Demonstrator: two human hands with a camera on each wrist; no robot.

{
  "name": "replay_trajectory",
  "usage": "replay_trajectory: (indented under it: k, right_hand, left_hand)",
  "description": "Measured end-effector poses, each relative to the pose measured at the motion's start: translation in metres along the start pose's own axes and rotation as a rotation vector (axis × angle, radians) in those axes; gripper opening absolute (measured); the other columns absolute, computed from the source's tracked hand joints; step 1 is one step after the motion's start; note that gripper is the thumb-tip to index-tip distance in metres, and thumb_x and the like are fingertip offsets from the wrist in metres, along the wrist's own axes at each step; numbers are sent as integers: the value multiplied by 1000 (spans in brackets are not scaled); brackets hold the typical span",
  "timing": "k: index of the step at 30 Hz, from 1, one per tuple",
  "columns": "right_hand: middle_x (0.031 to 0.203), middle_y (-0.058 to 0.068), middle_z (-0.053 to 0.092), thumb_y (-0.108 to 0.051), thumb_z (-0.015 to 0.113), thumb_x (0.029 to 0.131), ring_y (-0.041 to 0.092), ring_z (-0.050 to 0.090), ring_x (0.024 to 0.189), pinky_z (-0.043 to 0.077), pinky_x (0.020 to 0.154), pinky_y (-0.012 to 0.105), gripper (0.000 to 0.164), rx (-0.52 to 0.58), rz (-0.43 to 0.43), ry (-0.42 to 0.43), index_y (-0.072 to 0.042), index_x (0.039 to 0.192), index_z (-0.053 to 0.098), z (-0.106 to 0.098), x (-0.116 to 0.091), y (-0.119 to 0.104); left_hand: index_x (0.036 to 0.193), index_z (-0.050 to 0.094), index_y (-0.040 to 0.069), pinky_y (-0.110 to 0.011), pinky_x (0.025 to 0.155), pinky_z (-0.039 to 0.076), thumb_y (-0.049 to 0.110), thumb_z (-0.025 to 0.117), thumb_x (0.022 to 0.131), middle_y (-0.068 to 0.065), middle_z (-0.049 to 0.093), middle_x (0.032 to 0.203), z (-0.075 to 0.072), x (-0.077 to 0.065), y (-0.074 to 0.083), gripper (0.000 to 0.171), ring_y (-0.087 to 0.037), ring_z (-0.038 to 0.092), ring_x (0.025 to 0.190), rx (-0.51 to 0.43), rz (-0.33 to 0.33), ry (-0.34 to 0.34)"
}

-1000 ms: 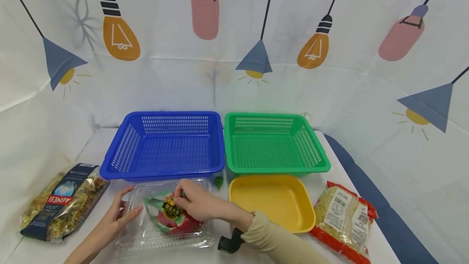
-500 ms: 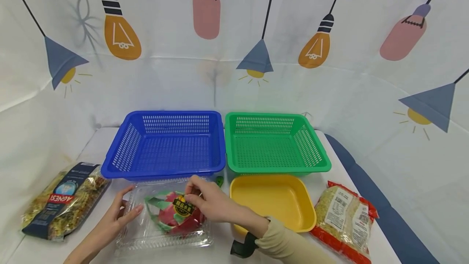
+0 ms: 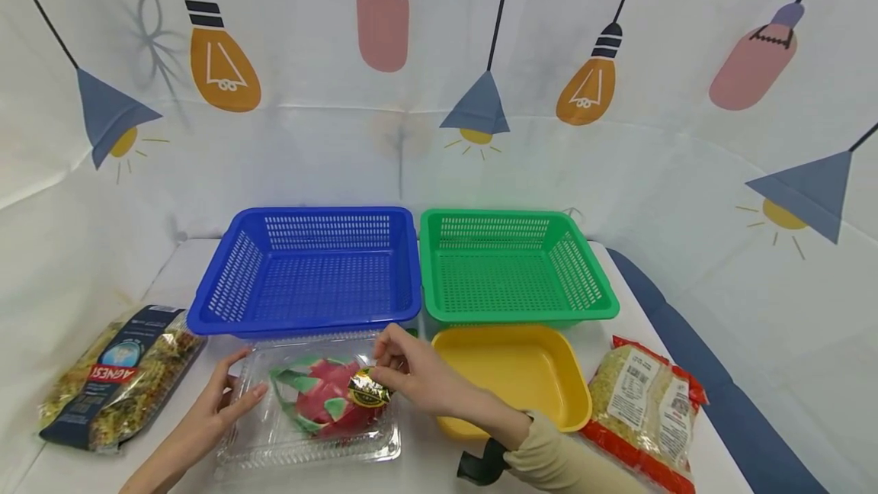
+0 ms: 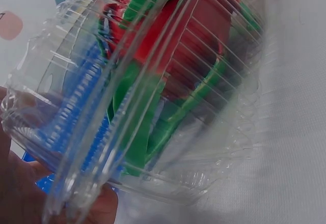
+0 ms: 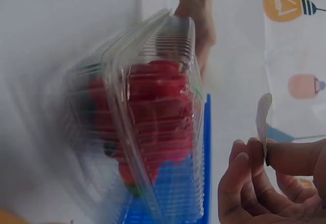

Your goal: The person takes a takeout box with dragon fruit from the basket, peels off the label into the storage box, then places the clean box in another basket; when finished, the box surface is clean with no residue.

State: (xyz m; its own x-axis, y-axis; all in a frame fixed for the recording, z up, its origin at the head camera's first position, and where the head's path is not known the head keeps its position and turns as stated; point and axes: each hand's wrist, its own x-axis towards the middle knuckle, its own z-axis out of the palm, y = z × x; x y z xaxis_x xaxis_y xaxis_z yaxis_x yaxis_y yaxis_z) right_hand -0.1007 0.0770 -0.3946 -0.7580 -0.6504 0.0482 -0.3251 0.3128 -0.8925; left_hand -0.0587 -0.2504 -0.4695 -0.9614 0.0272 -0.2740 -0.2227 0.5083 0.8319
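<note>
A clear plastic clamshell box [image 3: 257, 429] lies in front of the blue basket, its lid down over a red-and-green dragon fruit [image 3: 329, 399]. At the box's left end, my left hand [image 3: 216, 406] holds it between thumb and fingers; in the left wrist view the fingers partly show through the plastic. Over the box's right side, my right hand [image 3: 425, 380] pinches a black-and-gold sticker [image 3: 368, 389] between thumb and fingertips. The right wrist view shows this sticker [image 5: 263, 117] edge-on, standing up from the fingers, apart from the box.
Behind stand a blue basket [image 3: 309, 325] and a green basket [image 3: 514, 317]. A yellow tub [image 3: 514, 372] sits to the right, partly behind my right arm. One pasta bag [image 3: 116, 380] lies far left; a red-edged bag [image 3: 641, 414] lies far right.
The right hand has moved rightward with the sticker, which has slid from over the middle of the dragon fruit to its right side. The left hand stays put.
</note>
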Motion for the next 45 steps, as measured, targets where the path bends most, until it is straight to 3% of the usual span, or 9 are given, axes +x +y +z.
replay_trajectory:
  k: [9, 23, 28, 35, 45]
  right_hand:
    - [86, 1, 63, -8, 67, 95, 2, 54, 71, 48, 64, 18, 5, -20, 8, 2, -8, 98, 63, -12, -7, 9]
    - [86, 6, 69, -9, 78, 86, 4, 57, 65, 49, 60, 20, 15, -26, 50, -4, -4, 97, 70, -40, -22, 28]
    - [92, 8, 71, -8, 81, 82, 4, 60, 68, 53, 64, 22, 17, -27, 56, -3, -3, 95, 72, -49, -30, 38]
    - [88, 1, 72, -11, 83, 80, 3, 60, 65, 52, 62, 22, 19, -111, 98, -22, -8, 96, 74, -67, -38, 49]
    - [86, 0, 70, -7, 79, 84, 7, 61, 66, 52, 64, 23, 16, -199, 150, -104, -7, 99, 73, -95, -38, 61]
  left_hand:
    - [155, 8, 4, -30, 57, 38, 28, 55, 103, -11, 37, 95, -2, -3, 0, 74, -14, 40, 68, -19, 9, 0]
    - [155, 8, 4, -29, 58, 37, 29, 54, 104, -9, 35, 94, -1, -3, 1, 74, -13, 37, 69, -13, 7, -3]
    - [154, 9, 3, -29, 58, 37, 27, 55, 103, -9, 36, 94, -1, -4, 1, 73, -12, 37, 68, -11, 19, 6]
    - [154, 8, 3, -29, 58, 37, 27, 55, 103, -9, 33, 95, -2, -2, 4, 74, -13, 36, 69, -9, 7, -6]
    - [154, 9, 1, -28, 59, 37, 22, 55, 103, -8, 36, 93, -1, -1, 1, 72, -11, 37, 68, 10, 21, 9]
